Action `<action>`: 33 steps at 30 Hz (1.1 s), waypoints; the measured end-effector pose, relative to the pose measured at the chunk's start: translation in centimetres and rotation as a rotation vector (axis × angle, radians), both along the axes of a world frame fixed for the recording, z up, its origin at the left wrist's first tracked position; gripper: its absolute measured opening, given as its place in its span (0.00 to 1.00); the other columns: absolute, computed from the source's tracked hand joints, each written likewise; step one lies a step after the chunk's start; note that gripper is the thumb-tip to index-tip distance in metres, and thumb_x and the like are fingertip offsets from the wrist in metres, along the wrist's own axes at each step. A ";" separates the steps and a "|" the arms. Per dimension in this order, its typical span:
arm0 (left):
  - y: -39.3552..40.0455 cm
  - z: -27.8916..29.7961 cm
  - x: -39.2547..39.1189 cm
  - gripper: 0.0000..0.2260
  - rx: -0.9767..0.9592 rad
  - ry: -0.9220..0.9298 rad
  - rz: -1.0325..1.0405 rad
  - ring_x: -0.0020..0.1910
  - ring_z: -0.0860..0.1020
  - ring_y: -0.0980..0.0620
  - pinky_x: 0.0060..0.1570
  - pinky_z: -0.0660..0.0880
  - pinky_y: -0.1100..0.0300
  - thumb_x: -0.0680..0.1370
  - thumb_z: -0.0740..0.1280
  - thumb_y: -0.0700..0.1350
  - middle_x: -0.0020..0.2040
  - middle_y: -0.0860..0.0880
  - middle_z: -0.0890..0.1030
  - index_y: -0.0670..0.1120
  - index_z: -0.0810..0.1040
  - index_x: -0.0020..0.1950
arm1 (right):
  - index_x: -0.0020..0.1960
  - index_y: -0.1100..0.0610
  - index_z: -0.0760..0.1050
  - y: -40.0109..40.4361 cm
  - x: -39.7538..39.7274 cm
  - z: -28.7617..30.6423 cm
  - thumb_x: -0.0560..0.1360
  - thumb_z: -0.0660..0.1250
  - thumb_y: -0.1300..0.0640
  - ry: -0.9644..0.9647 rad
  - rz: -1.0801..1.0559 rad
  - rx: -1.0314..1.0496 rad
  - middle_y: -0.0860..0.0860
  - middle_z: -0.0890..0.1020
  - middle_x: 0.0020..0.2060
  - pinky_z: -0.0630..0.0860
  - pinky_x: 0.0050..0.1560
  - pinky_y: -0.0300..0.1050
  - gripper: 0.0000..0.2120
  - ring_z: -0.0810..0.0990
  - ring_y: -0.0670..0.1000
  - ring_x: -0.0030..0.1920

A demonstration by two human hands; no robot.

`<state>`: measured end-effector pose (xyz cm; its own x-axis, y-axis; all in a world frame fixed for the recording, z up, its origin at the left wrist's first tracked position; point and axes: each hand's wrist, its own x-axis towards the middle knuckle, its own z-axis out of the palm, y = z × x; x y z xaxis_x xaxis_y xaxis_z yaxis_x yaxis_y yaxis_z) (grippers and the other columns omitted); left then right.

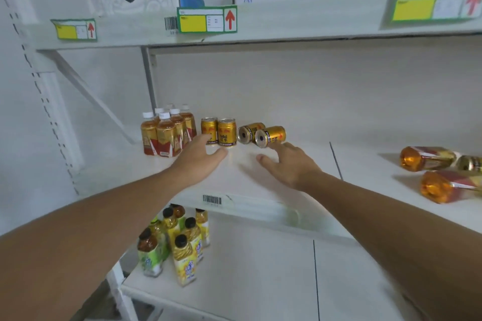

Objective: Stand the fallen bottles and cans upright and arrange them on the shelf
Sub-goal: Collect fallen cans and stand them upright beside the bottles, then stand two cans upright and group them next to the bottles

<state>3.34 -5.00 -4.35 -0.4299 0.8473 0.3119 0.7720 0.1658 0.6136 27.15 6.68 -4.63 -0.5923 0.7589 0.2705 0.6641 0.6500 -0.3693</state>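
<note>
Two hands extended, fingers relaxed, gripping nothing — left hand (pixel 202 157) at the upright cans (pixel 227 133); right hand (pixel 288 164) fingertip touching a fallen can (pixel 271 136).

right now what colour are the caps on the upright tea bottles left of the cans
White caps, seen clearest in the head view; the bottles hold amber tea.

Cans (pixel 227 133): gold, red print. Tea bottles (pixel 167 133): amber, white caps, red labels. Shelf (pixel 287 177): white. Price tags (pixel 206 19): yellow, green-edged.
</note>
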 end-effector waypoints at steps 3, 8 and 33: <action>-0.4 -0.8 1.0 0.36 -0.026 -0.036 -0.058 0.81 0.67 0.46 0.71 0.66 0.50 0.80 0.65 0.66 0.84 0.50 0.66 0.54 0.63 0.85 | 0.82 0.50 0.63 -0.8 1.3 -0.2 0.80 0.54 0.28 -0.065 -0.068 -0.030 0.55 0.69 0.78 0.69 0.71 0.59 0.38 0.69 0.59 0.75; -0.1 -1.1 1.8 0.37 -0.037 -0.101 -0.116 0.80 0.68 0.47 0.66 0.66 0.53 0.79 0.64 0.68 0.84 0.50 0.66 0.54 0.63 0.85 | 0.82 0.50 0.63 -1.2 3.1 -0.5 0.79 0.54 0.27 -0.096 -0.155 -0.062 0.53 0.68 0.78 0.69 0.70 0.56 0.39 0.70 0.58 0.75; 9.0 -0.7 13.5 0.39 -0.147 0.082 0.042 0.74 0.72 0.50 0.60 0.66 0.56 0.74 0.65 0.68 0.82 0.50 0.68 0.54 0.66 0.83 | 0.81 0.51 0.64 9.6 9.8 -0.3 0.82 0.56 0.32 -0.006 0.067 -0.135 0.54 0.69 0.77 0.71 0.69 0.53 0.34 0.72 0.57 0.73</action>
<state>16.87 3.98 -5.02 -0.4440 0.8684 0.2209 0.8088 0.2823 0.5158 36.98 16.31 -4.91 -0.6441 0.7469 0.1649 0.6236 0.6377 -0.4521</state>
